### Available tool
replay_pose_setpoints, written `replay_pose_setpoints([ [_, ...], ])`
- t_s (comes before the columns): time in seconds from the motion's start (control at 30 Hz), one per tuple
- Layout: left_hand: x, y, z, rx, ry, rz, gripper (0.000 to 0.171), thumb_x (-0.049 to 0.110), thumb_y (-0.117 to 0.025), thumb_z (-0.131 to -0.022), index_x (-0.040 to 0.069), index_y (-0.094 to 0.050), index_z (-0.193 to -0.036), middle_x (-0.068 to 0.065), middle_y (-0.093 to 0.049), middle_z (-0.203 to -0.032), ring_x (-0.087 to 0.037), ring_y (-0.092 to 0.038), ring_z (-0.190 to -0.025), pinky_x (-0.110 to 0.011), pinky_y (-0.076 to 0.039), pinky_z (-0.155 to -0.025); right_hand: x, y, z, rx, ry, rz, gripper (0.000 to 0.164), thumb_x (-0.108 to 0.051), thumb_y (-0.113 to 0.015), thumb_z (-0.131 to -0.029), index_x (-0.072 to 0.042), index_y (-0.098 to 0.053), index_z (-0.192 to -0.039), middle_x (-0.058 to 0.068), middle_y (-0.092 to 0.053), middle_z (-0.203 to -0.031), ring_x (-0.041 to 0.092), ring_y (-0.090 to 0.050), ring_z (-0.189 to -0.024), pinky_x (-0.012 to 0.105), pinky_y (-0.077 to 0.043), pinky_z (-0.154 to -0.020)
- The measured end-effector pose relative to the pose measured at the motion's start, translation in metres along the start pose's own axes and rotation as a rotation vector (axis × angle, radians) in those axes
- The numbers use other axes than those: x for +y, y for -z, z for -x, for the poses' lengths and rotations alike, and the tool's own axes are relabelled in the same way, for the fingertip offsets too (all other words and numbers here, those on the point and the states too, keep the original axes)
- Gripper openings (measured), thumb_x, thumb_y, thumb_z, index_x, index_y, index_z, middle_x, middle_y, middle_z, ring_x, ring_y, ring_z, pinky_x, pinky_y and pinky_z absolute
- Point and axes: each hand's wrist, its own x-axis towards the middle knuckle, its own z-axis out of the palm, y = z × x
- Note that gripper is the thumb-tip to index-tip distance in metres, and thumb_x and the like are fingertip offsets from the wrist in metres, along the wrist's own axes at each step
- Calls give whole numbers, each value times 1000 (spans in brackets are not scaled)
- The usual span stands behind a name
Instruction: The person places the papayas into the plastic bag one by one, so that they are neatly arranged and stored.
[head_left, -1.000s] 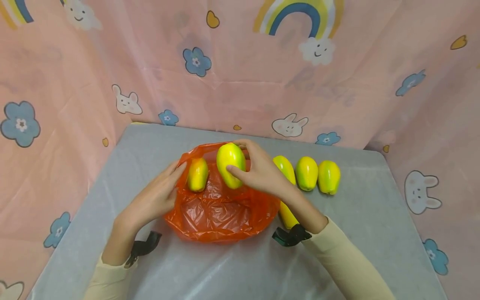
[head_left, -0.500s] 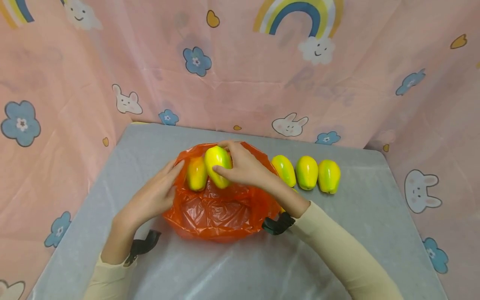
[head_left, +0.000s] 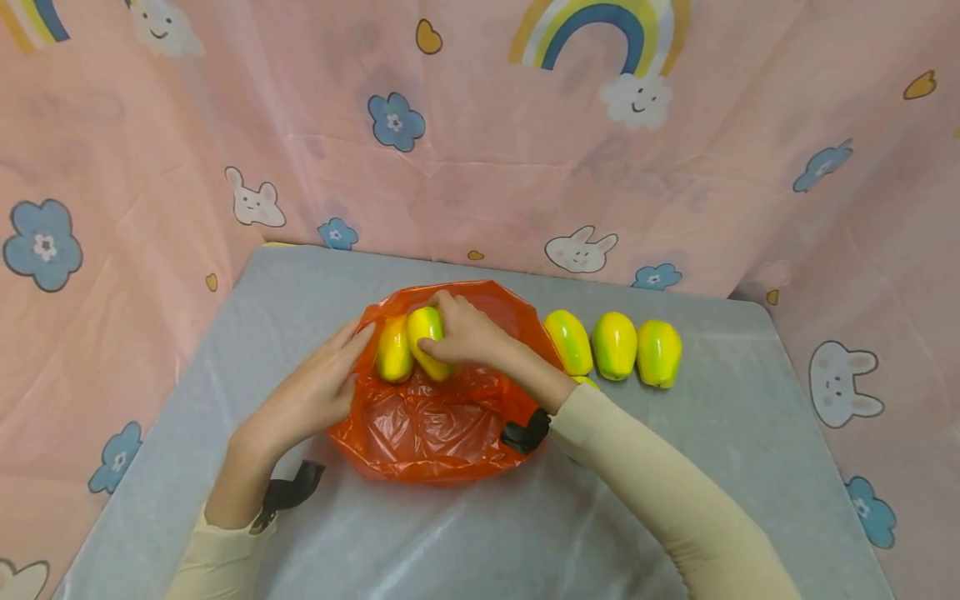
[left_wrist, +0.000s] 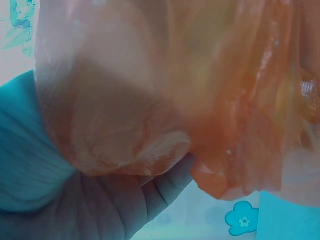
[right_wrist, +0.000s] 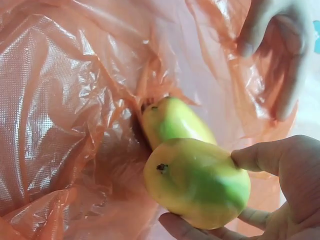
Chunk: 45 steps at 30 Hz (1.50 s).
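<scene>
The right hand (head_left: 471, 333) grips one fruit (head_left: 427, 325) in the bag (head_left: 431, 429). The left hand (head_left: 309, 396), thumb and fingers apart, touches the bag's left side.

The table (head_left: 450, 550) carries a bag (head_left: 435, 433) near its far edge; between bag and right edge lie three fruits (head_left: 615, 346) and a fourth (head_left: 586, 382), mostly hidden.

From the head, I look forward and down over the grey table (head_left: 480, 542). Close up, my left wrist view faces the orange plastic bag (left_wrist: 240, 150); my right peers inside, sharing two mangoes (right_wrist: 197, 185) with the head.
</scene>
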Motion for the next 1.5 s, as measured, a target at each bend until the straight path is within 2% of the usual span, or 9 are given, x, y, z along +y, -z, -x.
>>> replay_pose_setpoints([
  [0.33,1,-1,-1,-10,7,-15,75,-12,-53,-95,-3,-28,-165,-20,-24,-176,-43,-34,-159,-60,-36,-126,23,-13,-22,25,-126,-9,77,-43,-73,-94,-6,-39,-153,15,-56,-134,27,-61,-109,40,-59,-95],
  [0.43,1,-1,-1,-13,9,-16,75,-12,-53,-95,-3,-28,-165,-20,-23,-176,-43,-34,-159,-60,-36,-125,27,-16,-25,38,-141,-23,78,-43,-73,-93,-3,-39,-152,17,-57,-135,28,-62,-108,40,-60,-94],
  [0.63,1,-1,0,-23,20,-13,76,-12,-53,-94,-3,-27,-165,-21,-22,-176,-43,-33,-159,-61,-36,-125,28,-21,-23,69,-167,-35,80,-42,-69,-97,1,-36,-156,21,-54,-145,31,-61,-117,47,-57,-104],
  [1.1,2,-1,0,-23,24,-22,76,-12,-53,-94,-5,-27,-165,-22,-22,-176,-44,-33,-159,-61,-36,-126,34,-32,-24,129,-143,-62,76,-41,-68,-99,-2,-39,-157,23,-55,-147,35,-59,-125,49,-56,-107],
  [1.5,3,0,1,-18,17,-16,76,-12,-53,-93,-4,-27,-165,-23,-22,-175,-45,-33,-159,-62,-35,-125,36,-26,-17,101,-140,-77,86,-49,-65,-99,0,-32,-162,25,-46,-160,39,-53,-143,53,-49,-119],
])
